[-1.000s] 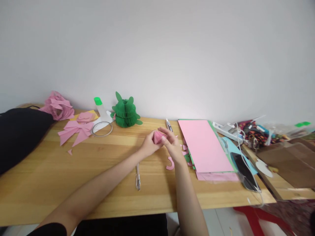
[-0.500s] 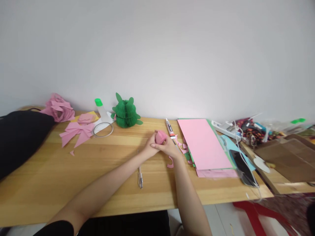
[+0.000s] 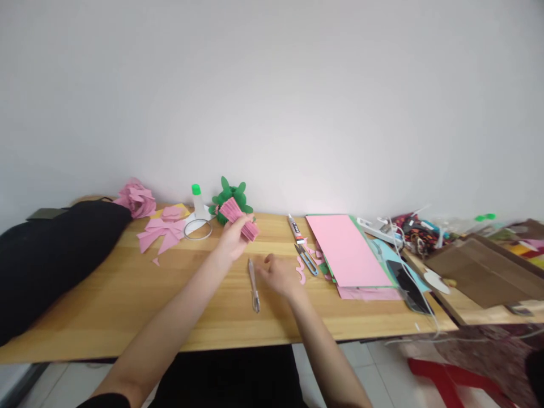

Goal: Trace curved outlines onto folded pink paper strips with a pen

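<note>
My left hand (image 3: pixel 232 238) is closed on a folded pink paper stack (image 3: pixel 238 218), lifted above the wooden table (image 3: pixel 127 300) in front of a green honeycomb paper ornament (image 3: pixel 232 195). My right hand (image 3: pixel 278 275) hovers low over the table with fingers loosely curled, just right of a clear pen (image 3: pixel 254 277). It holds nothing that I can see. Small scissors (image 3: pixel 306 259) and pink paper scraps (image 3: pixel 301 271) lie right of that hand.
A glue tube (image 3: pixel 294 227), pink sheets (image 3: pixel 346 249) on green paper, a phone (image 3: pixel 408 279) and a power strip (image 3: pixel 376 229) lie to the right. To the left are a tape ring (image 3: pixel 198 229), a green-capped bottle (image 3: pixel 197 203), a pink bow (image 3: pixel 164 232) and a black bag (image 3: pixel 51 255).
My hands have parted: the left has carried the pink folded paper up and to the left, and the right has dropped toward the pen. The camera view has shifted.
</note>
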Motion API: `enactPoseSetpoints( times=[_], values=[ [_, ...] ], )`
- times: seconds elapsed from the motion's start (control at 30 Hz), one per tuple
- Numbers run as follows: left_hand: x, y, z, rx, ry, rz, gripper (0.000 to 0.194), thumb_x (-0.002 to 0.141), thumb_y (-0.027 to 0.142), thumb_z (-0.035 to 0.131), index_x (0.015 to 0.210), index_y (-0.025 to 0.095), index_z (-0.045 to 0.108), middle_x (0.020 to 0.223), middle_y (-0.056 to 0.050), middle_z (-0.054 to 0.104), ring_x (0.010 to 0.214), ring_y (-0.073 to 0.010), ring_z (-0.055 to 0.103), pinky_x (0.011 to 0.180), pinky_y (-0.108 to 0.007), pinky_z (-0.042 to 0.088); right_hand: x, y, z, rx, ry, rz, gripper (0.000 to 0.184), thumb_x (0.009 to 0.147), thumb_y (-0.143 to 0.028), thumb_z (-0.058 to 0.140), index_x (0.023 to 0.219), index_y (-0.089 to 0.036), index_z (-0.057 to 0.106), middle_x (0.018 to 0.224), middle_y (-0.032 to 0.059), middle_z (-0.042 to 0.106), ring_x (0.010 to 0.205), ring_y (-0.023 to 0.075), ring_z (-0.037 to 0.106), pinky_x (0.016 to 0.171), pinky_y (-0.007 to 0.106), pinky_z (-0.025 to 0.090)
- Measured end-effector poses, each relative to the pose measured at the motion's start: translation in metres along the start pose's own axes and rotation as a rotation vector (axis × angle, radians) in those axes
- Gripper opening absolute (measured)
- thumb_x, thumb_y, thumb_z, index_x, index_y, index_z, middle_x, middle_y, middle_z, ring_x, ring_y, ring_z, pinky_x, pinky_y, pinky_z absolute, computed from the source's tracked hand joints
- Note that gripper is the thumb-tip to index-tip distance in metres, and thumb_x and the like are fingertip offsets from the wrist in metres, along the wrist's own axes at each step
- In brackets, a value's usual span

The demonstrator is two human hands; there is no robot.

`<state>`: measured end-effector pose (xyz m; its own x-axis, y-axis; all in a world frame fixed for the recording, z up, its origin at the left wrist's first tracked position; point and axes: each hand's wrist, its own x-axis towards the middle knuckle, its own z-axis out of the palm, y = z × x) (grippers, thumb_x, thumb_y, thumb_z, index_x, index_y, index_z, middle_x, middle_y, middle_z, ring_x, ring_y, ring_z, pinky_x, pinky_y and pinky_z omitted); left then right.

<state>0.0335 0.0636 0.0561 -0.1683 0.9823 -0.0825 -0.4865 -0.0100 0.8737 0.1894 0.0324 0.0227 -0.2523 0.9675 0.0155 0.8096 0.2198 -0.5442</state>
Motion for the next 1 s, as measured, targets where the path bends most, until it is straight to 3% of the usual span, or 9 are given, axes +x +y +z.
enactPoseSetpoints(
  times=[0.1,0.2,0.3,0.5,0.63,0.77,0.83,0.9,1.0],
  values=[
    [-0.035,0.013,-0.017,-0.098,-0.036,-0.038,0.033,0.098,0.035,0.063,0.124,0.015,0.060,0.121,-0.009,0.064,0.101,-0.0217,0.066,0.086,-0.041,0.058,-0.025,-0.033,0.032,-0.135,-0.022,0.046,0.020,0.084,-0.025,0.067,0.102,-0.016,0.067,0.098,0.0200,0.075,0.087,0.0324,0.073,0.073,0.039,0.053],
    [-0.069,0.015,-0.026,-0.164,-0.085,-0.082,0.013,0.091,0.026,0.069,0.096,0.015,0.062,0.090,-0.001,0.065,0.079,-0.0137,0.065,0.076,-0.030,0.057,-0.034,-0.049,0.040,-0.208,-0.039,0.084,0.024,0.090,-0.009,0.054,0.110,-0.014,0.065,0.104,0.0220,0.074,0.093,0.0314,0.075,0.076,0.037,0.053],
    [-0.091,0.022,-0.028,-0.199,-0.148,-0.130,0.024,0.075,0.020,0.078,0.079,0.019,0.055,0.072,0.004,0.058,0.069,-0.0108,0.062,0.072,-0.026,0.055,-0.030,-0.039,0.025,-0.245,-0.056,0.110,0.029,0.091,-0.005,0.050,0.116,-0.015,0.062,0.106,0.0193,0.075,0.098,0.0292,0.074,0.080,0.035,0.052],
    [-0.091,0.048,-0.021,-0.166,-0.328,-0.175,0.040,0.061,0.025,0.088,0.085,0.019,0.057,0.069,0.004,0.061,0.067,-0.0122,0.064,0.066,-0.024,0.053,-0.008,-0.009,-0.020,-0.249,-0.032,0.179,0.031,0.091,-0.001,0.044,0.115,-0.007,0.062,0.109,0.0270,0.072,0.105,0.0323,0.071,0.087,0.043,0.050],
    [-0.080,0.059,-0.011,-0.097,-0.499,-0.172,0.039,0.065,0.033,0.088,0.087,0.019,0.059,0.068,0.002,0.063,0.065,-0.0134,0.063,0.058,-0.023,0.050,0.012,-0.024,-0.046,-0.070,-0.042,-0.011,0.026,0.098,-0.024,0.049,0.114,-0.011,0.065,0.117,0.0209,0.071,0.108,0.0275,0.069,0.094,0.040,0.050],
    [-0.068,0.070,0.001,-0.033,-0.717,-0.188,0.041,0.061,0.039,0.090,0.080,0.020,0.059,0.062,0.003,0.060,0.058,-0.0126,0.059,0.056,-0.025,0.050,0.033,-0.049,-0.072,0.287,-0.187,-0.311,0.068,0.102,-0.063,0.017,0.113,-0.020,0.068,0.110,0.0084,0.074,0.103,0.0191,0.070,0.091,0.033,0.055],
    [-0.060,0.077,0.005,0.017,-0.829,-0.214,0.041,0.059,0.041,0.091,0.075,0.019,0.060,0.059,0.003,0.059,0.055,-0.0128,0.058,0.057,-0.026,0.051,0.040,-0.059,-0.084,0.725,-0.326,-0.543,0.078,0.088,-0.082,0.032,0.113,-0.019,0.070,0.107,0.0103,0.074,0.105,0.0240,0.070,0.094,0.040,0.055],
    [-0.051,0.083,0.007,0.091,-0.936,-0.255,0.036,0.060,0.038,0.091,0.071,0.018,0.063,0.060,0.001,0.062,0.054,-0.0142,0.059,0.053,-0.027,0.051,0.044,-0.066,-0.093,0.975,-0.429,-0.669,0.065,0.076,-0.077,0.064,0.111,-0.022,0.071,0.107,0.0076,0.074,0.104,0.0241,0.069,0.096,0.041,0.055],
    [-0.040,0.088,0.010,0.223,-1.024,-0.292,0.022,0.067,0.028,0.085,0.068,0.017,0.067,0.062,0.000,0.064,0.051,-0.0132,0.058,0.046,-0.023,0.048,0.044,-0.074,-0.102,1.046,-0.495,-0.691,0.056,0.070,-0.057,0.083,0.113,-0.024,0.071,0.112,0.0063,0.073,0.106,0.0226,0.068,0.097,0.040,0.055]
  ],
)
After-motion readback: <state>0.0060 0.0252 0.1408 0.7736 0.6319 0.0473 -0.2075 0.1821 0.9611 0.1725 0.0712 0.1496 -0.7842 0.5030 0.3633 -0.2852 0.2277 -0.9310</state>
